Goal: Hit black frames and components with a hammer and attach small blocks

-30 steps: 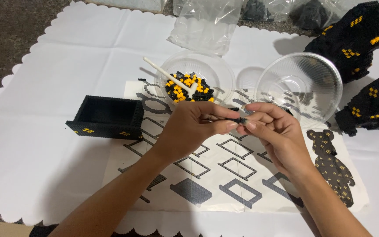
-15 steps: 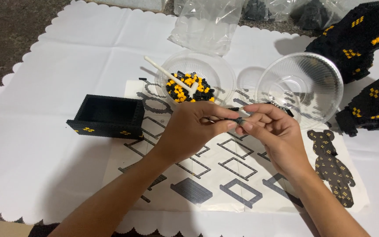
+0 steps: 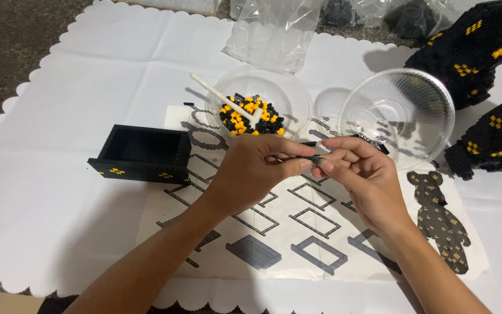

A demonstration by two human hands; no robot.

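Now, going from the left, a black open box of small bricks (image 3: 140, 152) lies on the white scalloped cloth (image 3: 42, 192) at about 9 o'clock from the hands, with some yellow studs on its front wall. Next to it is the printed instruction sheet (image 3: 297, 232), under both wrists. The left hand (image 3: 251, 171) comes in from 7 o'clock, and its thumb and first finger are closed narrow on a small dark brick piece (image 3: 316, 158). The right hand (image 3: 361, 174) meets it from 5 o'clock, its fingers (image 3: 335, 156) pinching the same piece at the other end, so the piece sits between both hands, above the sheet.

At 12 o'clock from the hands is a clear bowl (image 3: 262, 99) with black and yellow bricks and a white stick tool (image 3: 222, 97). At 2 o'clock a second clear bowl (image 3: 399, 113) stands tilted. Farther right are big black built parts (image 3: 483, 40).

The piece looks very light, stiff and a little slippery (it is hard plastic, I think). It is best held by its side edges with the fingertips, because a loose pinch could let it drop.
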